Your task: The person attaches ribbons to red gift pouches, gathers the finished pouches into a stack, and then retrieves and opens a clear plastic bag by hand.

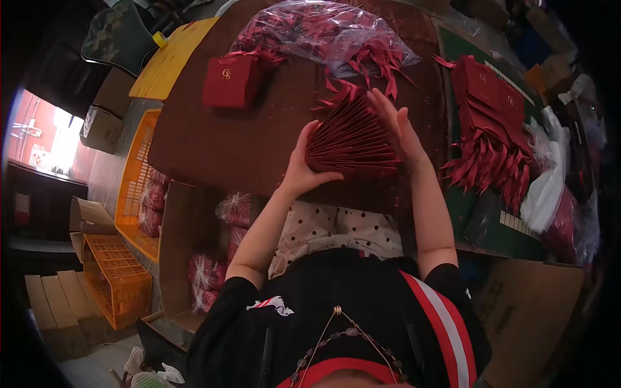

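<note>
A fanned stack of flat-folded dark red gift bags (352, 139) stands at the near side of the brown table, edges toward me, with red ribbons at its far end. My left hand (303, 161) grips the stack's left side, thumb along the near edge. On the right side, my right hand (400, 129) lies along the stack with fingers stretched out; its palm faces the bags. An opened red gift bag (229, 83) with gold lettering stands to the left beyond my left hand.
Clear plastic (323, 29) covers a heap of red ribboned pieces at the back. More flat red bags (488, 103) with ribbons lie on the green surface at right. A carton (178, 249) with plastic-wrapped red bundles and orange crates (119, 275) stand at left.
</note>
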{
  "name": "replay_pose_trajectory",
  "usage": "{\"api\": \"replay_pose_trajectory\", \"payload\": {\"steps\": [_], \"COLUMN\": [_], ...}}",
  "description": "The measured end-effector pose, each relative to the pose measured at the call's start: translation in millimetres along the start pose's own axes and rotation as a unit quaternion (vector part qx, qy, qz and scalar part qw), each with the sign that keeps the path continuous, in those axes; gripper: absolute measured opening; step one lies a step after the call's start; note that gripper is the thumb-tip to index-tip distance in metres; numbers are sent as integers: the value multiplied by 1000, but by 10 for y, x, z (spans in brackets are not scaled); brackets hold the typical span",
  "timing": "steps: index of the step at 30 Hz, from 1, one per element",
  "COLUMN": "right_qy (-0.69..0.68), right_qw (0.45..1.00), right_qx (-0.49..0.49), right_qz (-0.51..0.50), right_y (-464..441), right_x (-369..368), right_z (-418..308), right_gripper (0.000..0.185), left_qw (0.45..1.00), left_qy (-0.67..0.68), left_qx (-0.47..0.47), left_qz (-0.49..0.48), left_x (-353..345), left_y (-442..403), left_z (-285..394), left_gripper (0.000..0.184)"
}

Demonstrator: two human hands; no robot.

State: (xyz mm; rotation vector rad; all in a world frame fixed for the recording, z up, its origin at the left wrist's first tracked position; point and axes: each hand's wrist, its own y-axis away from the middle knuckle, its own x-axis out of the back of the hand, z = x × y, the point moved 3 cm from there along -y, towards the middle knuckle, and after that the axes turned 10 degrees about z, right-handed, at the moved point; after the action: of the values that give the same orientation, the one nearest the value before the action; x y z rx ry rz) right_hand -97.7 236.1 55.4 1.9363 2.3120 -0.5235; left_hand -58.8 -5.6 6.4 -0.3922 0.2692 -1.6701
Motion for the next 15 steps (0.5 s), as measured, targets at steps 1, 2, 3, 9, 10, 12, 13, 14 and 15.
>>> {"api": "replay_pose_trajectory", "payload": {"steps": [1,2,3,9,10,12,13,14,15], "right_qy": [48,36,-11,-89,-61,7,8,-14,-37], "right_qw": [998,997,999,992,994,997,997,997,996], "right_qx": [-3,6,-21,-59,-80,-52,-51,-40,-31], "right_qz": [39,74,43,-72,-51,50,49,63,77], "right_y": [-59,-88,-44,75,29,-148,-202,-256,-288], "right_x": [123,217,125,-278,-153,52,31,-12,-43], "right_z": [24,67,83,46,37,-45,-29,7,60], "right_gripper": [96,97,97,94,92,87,87,85,84], "left_qw": [1000,999,999,992,996,998,998,999,999], "left_qy": [16,33,36,99,69,41,33,24,26], "left_qx": [3,8,6,38,29,15,15,14,14], "left_qz": [15,31,33,61,53,51,42,32,33], "left_x": [-17,-45,-96,-123,-102,-83,-73,-77,-118], "left_y": [-9,-2,2,85,73,39,27,8,-3], "left_z": [56,84,60,3,-25,-26,-3,18,46], "left_gripper": [127,126,126,117,118,118,118,119,119]}}
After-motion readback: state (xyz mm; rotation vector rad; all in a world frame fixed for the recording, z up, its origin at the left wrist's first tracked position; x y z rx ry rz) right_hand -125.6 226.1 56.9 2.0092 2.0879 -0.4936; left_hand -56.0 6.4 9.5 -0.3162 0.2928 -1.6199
